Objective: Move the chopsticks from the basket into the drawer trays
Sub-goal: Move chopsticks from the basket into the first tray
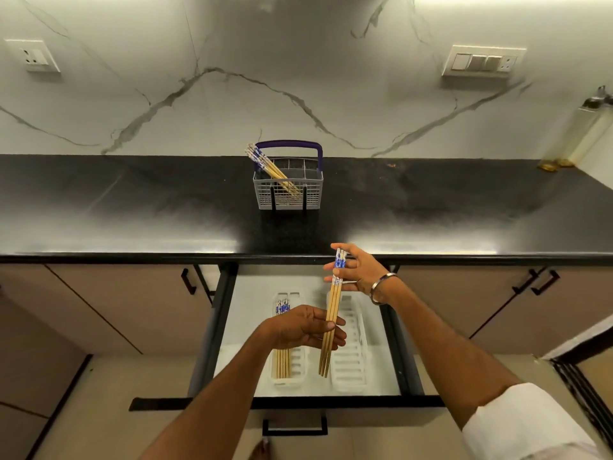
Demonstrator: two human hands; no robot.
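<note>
Nearest you, the open drawer point(391, 333) is the landmark here. Inside it lie two white trays side by side. The left tray point(300, 366) already carries a row of chopsticks point(281, 361), their blue-patterned ends pointing toward the tabletop. The right tray point(353, 366) lies just beside it.

Above the drawer, between the two trays, your hands share a small bundle of chopsticks point(332, 313). Your left hand point(306, 328) has its fingers curled around the plain wooden lower half, thumb on top. Your right hand point(360, 272), with a metal bracelet point(381, 287) at the wrist, pinches the blue-patterned upper ends between thumb and fingers. The bundle is nearly upright in the view, its plain tips hanging over the gap between the trays.

Beyond the drawer, on the black tabletop point(132, 207), stands a grey basket point(288, 190) with a purple handle. More chopsticks point(268, 167) lean in it, patterned ends tilted up to the left.

Farther back, a marble wall point(298, 78) rises behind the tabletop.
</note>
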